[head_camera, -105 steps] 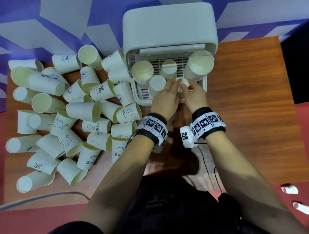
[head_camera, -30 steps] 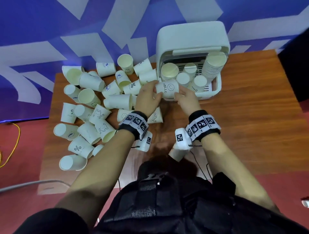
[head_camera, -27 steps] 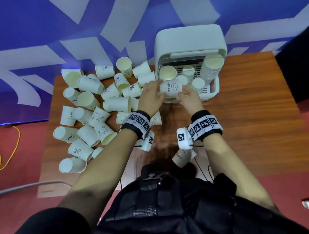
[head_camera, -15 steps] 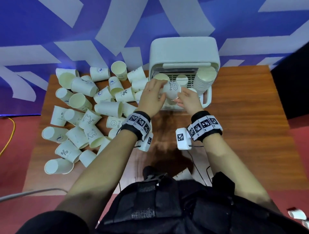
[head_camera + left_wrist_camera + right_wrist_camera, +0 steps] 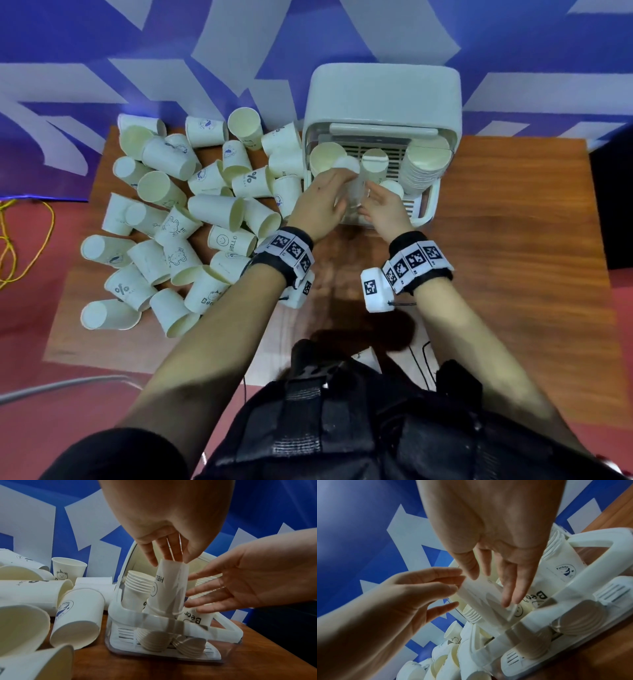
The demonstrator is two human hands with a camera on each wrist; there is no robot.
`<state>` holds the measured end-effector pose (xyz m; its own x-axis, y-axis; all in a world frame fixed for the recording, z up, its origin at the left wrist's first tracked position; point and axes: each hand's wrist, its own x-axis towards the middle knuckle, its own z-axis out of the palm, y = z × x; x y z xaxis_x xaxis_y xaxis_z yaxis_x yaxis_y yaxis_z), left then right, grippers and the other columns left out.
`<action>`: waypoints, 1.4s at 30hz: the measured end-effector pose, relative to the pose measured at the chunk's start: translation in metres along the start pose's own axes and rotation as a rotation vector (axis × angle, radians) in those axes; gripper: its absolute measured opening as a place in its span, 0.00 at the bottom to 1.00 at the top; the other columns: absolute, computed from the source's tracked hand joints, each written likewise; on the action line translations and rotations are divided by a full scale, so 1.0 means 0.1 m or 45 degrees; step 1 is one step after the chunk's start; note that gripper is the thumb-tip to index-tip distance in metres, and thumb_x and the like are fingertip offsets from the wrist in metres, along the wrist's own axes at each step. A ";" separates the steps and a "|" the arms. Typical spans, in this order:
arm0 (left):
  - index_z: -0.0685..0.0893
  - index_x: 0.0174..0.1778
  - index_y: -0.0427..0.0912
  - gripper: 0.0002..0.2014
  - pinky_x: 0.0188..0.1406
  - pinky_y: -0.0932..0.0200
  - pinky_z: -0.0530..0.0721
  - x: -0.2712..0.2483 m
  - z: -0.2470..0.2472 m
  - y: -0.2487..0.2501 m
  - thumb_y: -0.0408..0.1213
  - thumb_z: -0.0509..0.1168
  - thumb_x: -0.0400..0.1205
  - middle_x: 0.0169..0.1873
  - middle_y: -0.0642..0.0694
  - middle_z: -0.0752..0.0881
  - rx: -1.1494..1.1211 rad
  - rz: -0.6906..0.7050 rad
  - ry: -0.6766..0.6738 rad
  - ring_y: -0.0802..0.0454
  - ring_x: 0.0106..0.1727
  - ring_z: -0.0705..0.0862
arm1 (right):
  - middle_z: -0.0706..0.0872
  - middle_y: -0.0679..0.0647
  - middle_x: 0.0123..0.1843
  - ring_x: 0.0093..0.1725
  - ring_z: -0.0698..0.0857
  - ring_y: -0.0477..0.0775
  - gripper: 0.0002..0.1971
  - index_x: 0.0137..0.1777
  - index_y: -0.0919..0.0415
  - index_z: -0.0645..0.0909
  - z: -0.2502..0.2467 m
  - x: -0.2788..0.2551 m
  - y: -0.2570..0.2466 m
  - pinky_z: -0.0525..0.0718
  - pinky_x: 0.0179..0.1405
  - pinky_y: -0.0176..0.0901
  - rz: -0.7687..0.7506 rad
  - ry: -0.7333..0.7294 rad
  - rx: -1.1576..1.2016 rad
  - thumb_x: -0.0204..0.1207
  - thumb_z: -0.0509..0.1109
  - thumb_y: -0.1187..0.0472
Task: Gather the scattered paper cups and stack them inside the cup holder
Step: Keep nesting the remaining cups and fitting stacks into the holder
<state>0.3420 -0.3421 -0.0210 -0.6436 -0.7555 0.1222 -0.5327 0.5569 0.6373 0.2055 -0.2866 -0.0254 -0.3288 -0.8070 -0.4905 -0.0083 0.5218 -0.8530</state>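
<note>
From the head view: cup holder [image 5: 380, 92] at the back edge of the counter [image 5: 513, 240], near the middle. Loose cups [image 5: 219, 212] spread over the left half. Both hands at the holder's front, around an upside-down cup [image 5: 354, 190], blurry here. Tall stack [image 5: 426, 164] at the holder's right side.

From the left wrist view: left hand [image 5: 164, 524] reaching down, fingers [image 5: 150, 557] pinching the bottom end of the "HELLO" cup [image 5: 169, 586]. Mouth down, tilted, rim just at the holder's front rail, over a short stack below. Right hand [image 5: 243, 577] flat and spread wide, fingertips beside the cup, holding nothing.

From the right wrist view: right hand [image 5: 501, 536] with straight fingers [image 5: 510, 592] resting along the cup's side, steadying it, not gripping.

Might go wrong: tilted cup could catch on the rail or on the neighbor "Bear" cup [image 5: 197, 618] and miss its stack. Hard push could squash the thin paper. Quick let-go could tip it over.
</note>
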 end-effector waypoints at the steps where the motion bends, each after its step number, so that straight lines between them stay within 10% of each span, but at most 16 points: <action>1: 0.77 0.70 0.38 0.21 0.67 0.51 0.75 0.00 0.03 -0.02 0.29 0.60 0.80 0.67 0.41 0.80 0.000 -0.026 -0.021 0.43 0.69 0.76 | 0.78 0.50 0.71 0.64 0.78 0.46 0.27 0.81 0.56 0.64 -0.02 -0.02 -0.03 0.79 0.65 0.45 -0.034 -0.015 -0.045 0.82 0.62 0.61; 6: 0.77 0.72 0.36 0.24 0.74 0.49 0.70 -0.06 0.15 -0.12 0.25 0.62 0.78 0.71 0.38 0.78 0.016 -0.039 -0.044 0.39 0.74 0.74 | 0.73 0.42 0.74 0.60 0.76 0.36 0.27 0.81 0.48 0.63 -0.13 0.03 -0.08 0.72 0.53 0.18 -0.169 -0.083 -0.191 0.83 0.58 0.65; 11: 0.79 0.68 0.32 0.22 0.76 0.41 0.68 -0.07 0.23 -0.29 0.29 0.60 0.77 0.71 0.34 0.77 0.095 0.096 -0.018 0.35 0.75 0.71 | 0.73 0.48 0.77 0.75 0.71 0.46 0.24 0.79 0.53 0.69 -0.14 0.12 -0.03 0.68 0.76 0.41 -0.165 -0.098 -0.247 0.83 0.59 0.66; 20: 0.67 0.79 0.33 0.30 0.81 0.62 0.54 -0.10 0.32 -0.35 0.33 0.59 0.78 0.80 0.37 0.65 0.012 0.054 -0.101 0.42 0.80 0.64 | 0.80 0.51 0.66 0.50 0.73 0.46 0.28 0.81 0.45 0.62 -0.04 0.14 0.02 0.74 0.61 0.37 -0.225 -0.104 -0.441 0.83 0.58 0.65; 31: 0.71 0.77 0.33 0.28 0.78 0.56 0.63 -0.17 0.20 -0.26 0.33 0.61 0.78 0.78 0.36 0.68 0.010 0.040 -0.061 0.40 0.78 0.68 | 0.69 0.47 0.79 0.77 0.67 0.45 0.25 0.80 0.52 0.64 -0.18 0.03 -0.08 0.63 0.70 0.28 -0.247 -0.087 -0.367 0.84 0.59 0.63; 42: 0.78 0.71 0.39 0.23 0.67 0.44 0.77 -0.85 0.17 0.07 0.42 0.58 0.80 0.70 0.37 0.76 0.182 -0.031 -0.134 0.38 0.67 0.77 | 0.84 0.50 0.46 0.51 0.87 0.55 0.13 0.61 0.55 0.83 -0.34 -0.43 0.11 0.84 0.56 0.48 -0.206 -0.207 -0.496 0.80 0.62 0.61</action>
<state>0.3835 -0.2680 -0.0399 -0.6793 -0.7335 0.0228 -0.6168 0.5875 0.5238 0.1876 -0.2370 -0.0081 -0.1416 -0.9035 -0.4046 -0.4127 0.4254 -0.8054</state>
